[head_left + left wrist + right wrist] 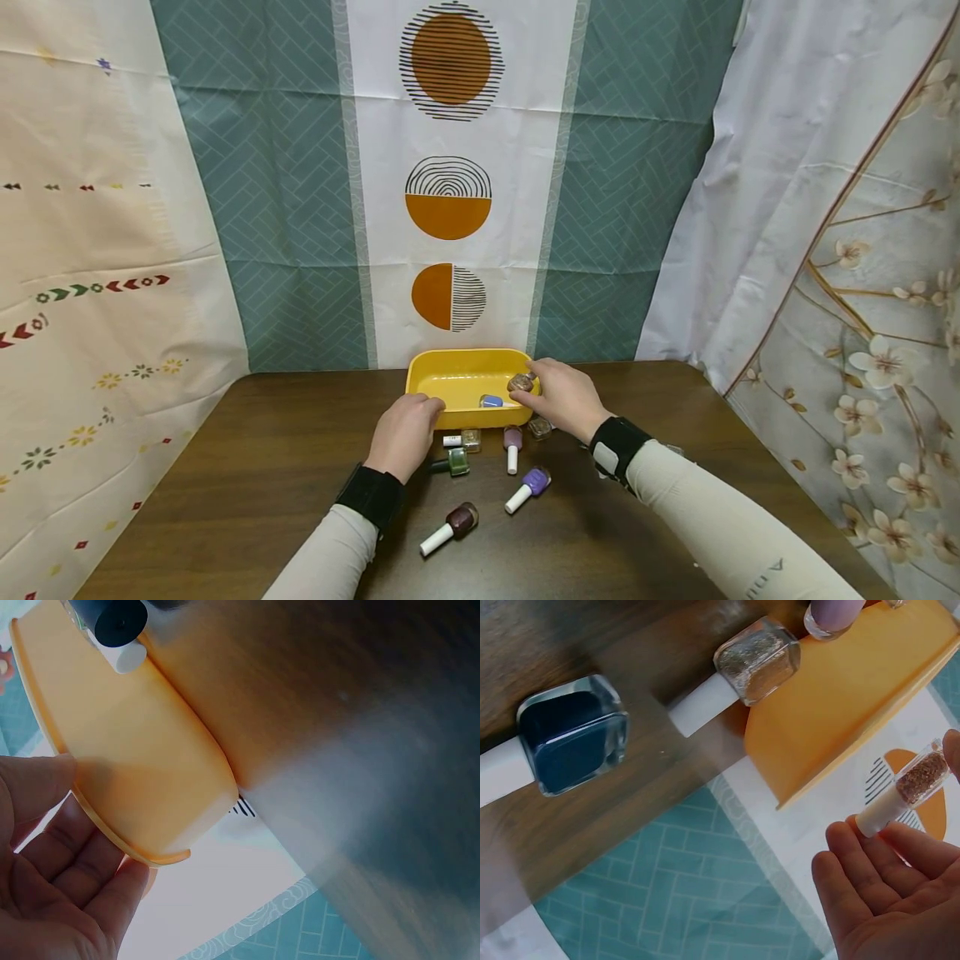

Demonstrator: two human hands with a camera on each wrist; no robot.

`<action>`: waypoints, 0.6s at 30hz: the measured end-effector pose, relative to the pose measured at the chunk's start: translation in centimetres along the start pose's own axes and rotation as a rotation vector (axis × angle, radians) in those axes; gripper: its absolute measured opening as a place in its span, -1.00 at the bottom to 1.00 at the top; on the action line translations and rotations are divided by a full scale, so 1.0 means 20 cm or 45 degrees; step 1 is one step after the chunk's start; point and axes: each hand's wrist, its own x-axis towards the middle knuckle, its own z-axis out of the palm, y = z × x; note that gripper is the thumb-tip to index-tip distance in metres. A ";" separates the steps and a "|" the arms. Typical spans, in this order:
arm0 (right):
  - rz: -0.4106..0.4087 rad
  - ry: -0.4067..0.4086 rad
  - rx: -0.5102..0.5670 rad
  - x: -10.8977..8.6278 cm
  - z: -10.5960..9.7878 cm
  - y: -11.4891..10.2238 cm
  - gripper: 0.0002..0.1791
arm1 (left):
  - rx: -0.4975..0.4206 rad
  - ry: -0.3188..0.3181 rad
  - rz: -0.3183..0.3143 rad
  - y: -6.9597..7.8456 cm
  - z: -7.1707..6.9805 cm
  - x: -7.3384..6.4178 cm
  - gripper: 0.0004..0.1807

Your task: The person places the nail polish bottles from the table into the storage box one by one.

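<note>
My left hand (405, 435) grips the rim of a yellow plastic tray (465, 421) at its left front corner; the left wrist view has the thumb on one side of the rim (82, 799) and fingers curled on the other. Over the tray's right end, my right hand (564, 398) pinches a nail polish bottle (922, 776) with coppery glitter and a white cap. Its thumb is partly cut off in the right wrist view. Inside the tray lies a blue nail polish bottle (491, 402).
Close in front of the tray lie a mauve bottle (513, 437), two glitter bottles, one silvery-gold (757, 660), and a green bottle (458, 461). Nearer are a purple bottle (536, 481) and a dark maroon one (462, 519). A dark blue bottle (574, 739) lies to the right. Curtains hang behind.
</note>
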 end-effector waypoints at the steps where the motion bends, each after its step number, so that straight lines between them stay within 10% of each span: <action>1: -0.004 0.001 -0.002 0.00 0.00 -0.01 -0.23 | 0.001 -0.003 -0.002 0.00 0.00 0.00 -0.89; 18: -0.041 -0.020 -0.025 0.06 0.05 -0.06 -0.26 | -0.001 -0.007 -0.005 0.00 0.00 0.00 -0.90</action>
